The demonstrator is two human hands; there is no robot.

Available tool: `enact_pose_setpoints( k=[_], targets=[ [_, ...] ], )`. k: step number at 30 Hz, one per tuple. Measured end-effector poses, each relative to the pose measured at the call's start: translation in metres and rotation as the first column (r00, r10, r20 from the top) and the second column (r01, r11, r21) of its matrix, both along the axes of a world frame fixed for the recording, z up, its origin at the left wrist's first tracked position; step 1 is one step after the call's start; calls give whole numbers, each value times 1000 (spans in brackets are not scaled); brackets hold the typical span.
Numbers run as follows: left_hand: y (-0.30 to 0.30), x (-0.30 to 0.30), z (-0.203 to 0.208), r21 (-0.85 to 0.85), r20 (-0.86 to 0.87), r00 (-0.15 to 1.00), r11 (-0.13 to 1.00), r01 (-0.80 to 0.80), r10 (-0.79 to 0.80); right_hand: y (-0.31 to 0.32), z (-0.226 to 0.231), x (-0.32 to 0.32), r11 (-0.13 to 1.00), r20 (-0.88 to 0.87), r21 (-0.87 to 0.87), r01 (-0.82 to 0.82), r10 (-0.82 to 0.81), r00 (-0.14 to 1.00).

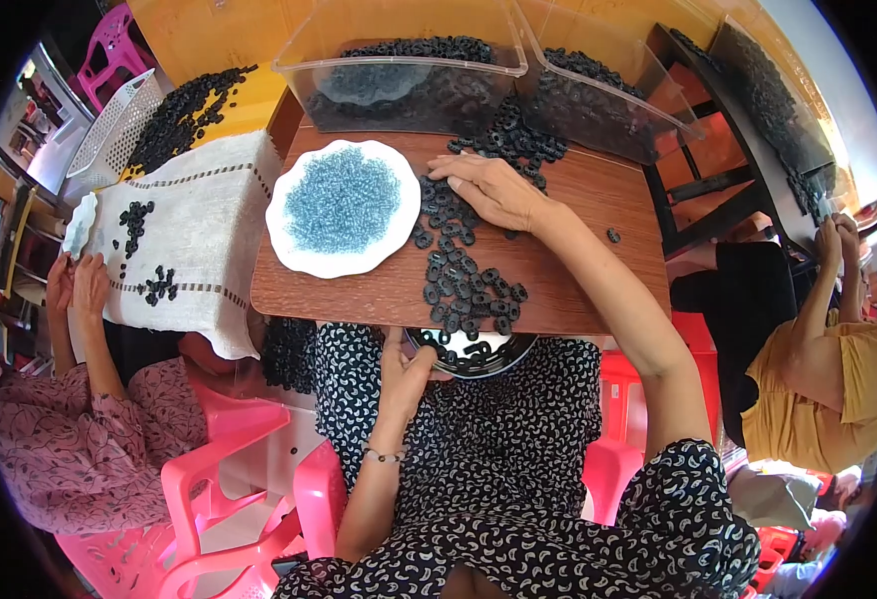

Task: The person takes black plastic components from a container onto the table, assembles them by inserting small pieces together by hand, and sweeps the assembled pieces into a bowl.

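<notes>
On the brown wooden table, small black ring-like parts [468, 290] lie loose in a strip that reaches the near edge. My right hand [493, 190] rests palm down over the far end of that strip, fingers stretched out to the left and holding nothing. Below the near edge, my left hand [406, 374] grips the left side of a round bowl [498, 369], its thumb at the rim. Several black parts sit inside the bowl, which the tabletop partly hides. To the left of the strip stands a white scalloped plate [289, 245] full of tiny blue-grey translucent pieces [344, 200].
Two clear plastic bins [409, 65] [608, 105] with black parts stand at the table's back. A cloth-covered table [194, 230] is at the left, where a person's hands [84, 285] work. Another person [818, 369] sits at the right. Pink chairs [219, 449] stand close by.
</notes>
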State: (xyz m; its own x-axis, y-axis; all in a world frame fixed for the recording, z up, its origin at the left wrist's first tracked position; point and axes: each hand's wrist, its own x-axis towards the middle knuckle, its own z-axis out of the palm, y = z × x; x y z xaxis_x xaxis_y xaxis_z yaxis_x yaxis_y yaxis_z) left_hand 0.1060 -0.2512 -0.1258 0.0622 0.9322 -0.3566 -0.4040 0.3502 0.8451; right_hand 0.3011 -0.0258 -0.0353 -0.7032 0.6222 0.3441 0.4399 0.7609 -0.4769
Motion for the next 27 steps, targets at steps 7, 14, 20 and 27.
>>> enact_pose_setpoints(
  k=[7, 14, 20, 27],
  targets=[
    [-2, -4, 8, -9, -6, 1000, 1000, 12, -12, -37, 6, 8, 991, 35, -76, 107, -105, 994],
    [-3, -6, 6, 6, 38, 999, 1000, 12, -12, -124, 14, 21, 894, -28, -147, 424, -432, 901],
    [-5, -4, 11, 43, 49, 998, 998, 38, -40, -186, -1, -3, 858, 89, -58, 510, -504, 859],
    [-7, -4, 15, 9, 33, 999, 1000, 29, -29, -221, -10, -31, 855, 117, 25, 518, -517, 848]
  ],
)
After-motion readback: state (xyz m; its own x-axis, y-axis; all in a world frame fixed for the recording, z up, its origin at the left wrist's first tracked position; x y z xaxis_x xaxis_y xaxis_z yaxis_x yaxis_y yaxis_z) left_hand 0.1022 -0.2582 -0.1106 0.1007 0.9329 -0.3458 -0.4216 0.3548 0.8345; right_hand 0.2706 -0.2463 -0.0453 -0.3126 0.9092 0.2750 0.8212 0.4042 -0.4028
